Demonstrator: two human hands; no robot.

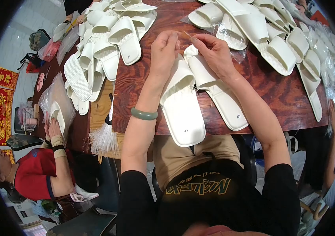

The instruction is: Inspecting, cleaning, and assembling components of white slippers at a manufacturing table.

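Note:
Two white slippers lie side by side on the dark wooden table [277, 94] in front of me: the left slipper [183, 106] and the right slipper [218, 92], toes pointing away. My left hand [164, 49] hovers over the toe of the left slipper with fingers pinched. My right hand [214, 49] rests over the toe of the right slipper, thumb and forefinger pinching a thin pale pin or tag fastener [187, 34] between both hands. A green bangle [144, 114] sits on my left wrist.
A heap of white slippers [104, 43] fills the table's far left, another pile [273, 35] the far right, some in clear bags [333, 67]. A bundle of white plastic fasteners [103, 137] lies at the table's near-left edge. A person in red [37, 173] handles a bagged slipper at left.

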